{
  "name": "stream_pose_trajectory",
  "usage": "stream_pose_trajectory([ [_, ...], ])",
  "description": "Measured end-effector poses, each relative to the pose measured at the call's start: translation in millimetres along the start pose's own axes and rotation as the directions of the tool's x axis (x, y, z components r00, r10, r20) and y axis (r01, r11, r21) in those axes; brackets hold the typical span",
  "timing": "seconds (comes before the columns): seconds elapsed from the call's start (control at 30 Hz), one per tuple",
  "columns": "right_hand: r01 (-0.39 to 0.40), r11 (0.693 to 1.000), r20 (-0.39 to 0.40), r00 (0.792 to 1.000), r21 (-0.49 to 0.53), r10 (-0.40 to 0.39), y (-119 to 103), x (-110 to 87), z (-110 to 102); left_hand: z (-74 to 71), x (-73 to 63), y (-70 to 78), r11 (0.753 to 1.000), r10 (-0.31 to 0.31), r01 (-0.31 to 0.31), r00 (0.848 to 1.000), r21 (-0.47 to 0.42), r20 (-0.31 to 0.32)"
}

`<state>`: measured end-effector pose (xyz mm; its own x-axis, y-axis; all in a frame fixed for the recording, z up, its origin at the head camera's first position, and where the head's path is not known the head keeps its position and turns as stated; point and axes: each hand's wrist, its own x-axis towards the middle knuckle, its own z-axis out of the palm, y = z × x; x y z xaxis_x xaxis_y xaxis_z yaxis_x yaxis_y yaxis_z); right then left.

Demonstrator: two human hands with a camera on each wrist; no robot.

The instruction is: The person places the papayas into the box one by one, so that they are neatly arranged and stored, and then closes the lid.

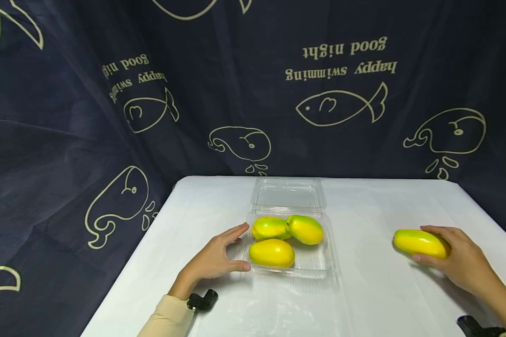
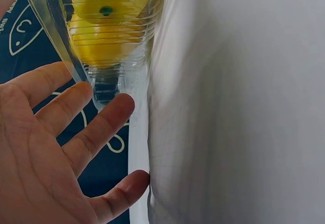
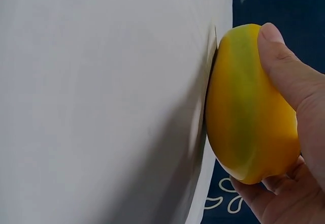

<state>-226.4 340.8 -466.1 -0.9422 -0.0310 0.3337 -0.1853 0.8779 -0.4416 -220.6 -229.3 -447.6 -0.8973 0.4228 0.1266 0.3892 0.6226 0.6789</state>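
My right hand [image 1: 465, 260] grips a yellow-green papaya [image 1: 419, 242] at the right part of the table. In the right wrist view, the thumb lies along one side of this papaya [image 3: 249, 107] and the fingers curl under the other. The left hand [image 1: 215, 255] is spread beside the left wall of a clear plastic clamshell box [image 1: 314, 262]. Its fingertips are at the box's edge; whether they touch it I cannot tell. Inside the box lie three papayas: one at back left [image 1: 270, 228], one at back right [image 1: 305, 229], one at front left [image 1: 271, 253].
The box's clear lid [image 1: 288, 193] lies folded back toward the table's far edge. A white cloth covers the table [image 1: 371, 299]. Behind and to the left hangs a dark blue curtain [image 1: 244, 84] with fish drawings. Black wrist cameras [image 1: 203, 299] sit on both wrists.
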Motion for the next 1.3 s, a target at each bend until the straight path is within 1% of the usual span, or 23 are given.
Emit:
stream_pose_trajectory([
  [0.1, 0.011, 1.000, -0.009, 1.000, -0.001, -0.011, 1.4, 0.4, 0.6, 0.3, 0.5, -0.4, 1.000, 0.003, -0.003, 1.000, 0.003, -0.003],
  [0.23, 0.007, 1.000, -0.004, 1.000, -0.003, -0.007, 1.8, 1.1, 0.7, 0.3, 0.4, -0.2, 1.000, 0.001, -0.001, 1.000, 0.003, 0.000],
  [0.37, 0.014, 1.000, -0.010, 1.000, -0.002, -0.014, -1.1, 1.6, 0.6, 0.0, -0.2, -0.9, 1.000, 0.000, 0.000, 1.000, 0.004, 0.003],
  [0.53, 0.061, 0.998, -0.037, 0.997, -0.001, -0.061, -6.3, 4.7, -2.8, 0.5, -1.3, -1.6, 1.000, -0.010, 0.010, 1.000, 0.004, 0.000],
  [0.77, 0.110, 0.994, -0.075, 0.991, -0.007, -0.110, -15.7, 11.0, -9.5, 0.8, 0.7, -1.6, 1.000, 0.005, -0.005, 1.000, 0.016, -0.007],
  [0.93, 0.142, 0.989, -0.121, 0.983, 0.031, -0.137, -23.5, 13.6, -9.9, 0.6, 0.4, -4.3, 1.000, -0.008, 0.008, 1.000, 0.023, -0.007],
  [1.17, 0.106, 0.988, -0.100, 0.990, 0.113, -0.095, -42.2, 13.2, -11.5, 1.8, -0.2, -3.7, 1.000, -0.013, 0.013, 1.000, 0.016, -0.007],
  [1.3, 0.146, 0.975, -0.130, 0.984, 0.169, -0.125, -52.8, 15.8, -16.1, 2.1, 1.3, -2.9, 1.000, -0.006, 0.006, 1.000, 0.011, -0.005],
])
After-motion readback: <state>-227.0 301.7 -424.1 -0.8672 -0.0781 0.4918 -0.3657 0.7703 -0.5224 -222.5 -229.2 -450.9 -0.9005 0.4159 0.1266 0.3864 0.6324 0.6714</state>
